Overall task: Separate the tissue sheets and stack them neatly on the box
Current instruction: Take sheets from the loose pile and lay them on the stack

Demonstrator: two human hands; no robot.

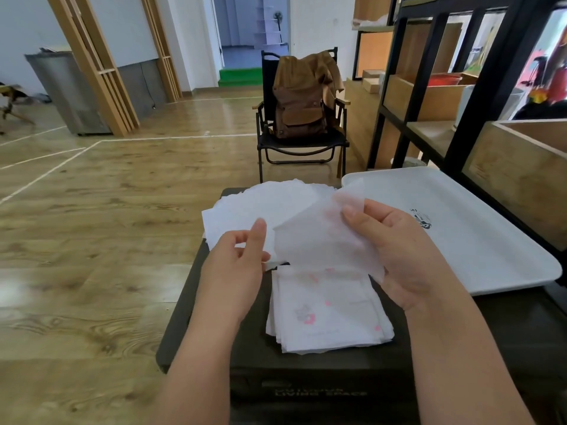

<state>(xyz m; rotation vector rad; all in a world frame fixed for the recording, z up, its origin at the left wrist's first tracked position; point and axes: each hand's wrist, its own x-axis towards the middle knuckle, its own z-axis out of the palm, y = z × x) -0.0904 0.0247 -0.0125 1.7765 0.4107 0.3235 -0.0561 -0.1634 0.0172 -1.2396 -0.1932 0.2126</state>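
A black box (245,342) stands in front of me. On its near part lies a pile of white tissue sheets with pink print (328,311). At its far end rests a fanned stack of plain white sheets (260,204). My right hand (405,256) holds a thin translucent tissue sheet (322,237) up above the pile, thumb on its top edge. My left hand (236,268) is at the sheet's left edge, thumb and fingers pinching near its lower left corner; how firmly it grips is hard to tell.
A white tray (460,240) with a small dark logo lies to the right, partly over the box. Black shelving with wooden crates (521,167) rises at the right. A black folding chair with a brown backpack (299,108) stands beyond the box on the wooden floor.
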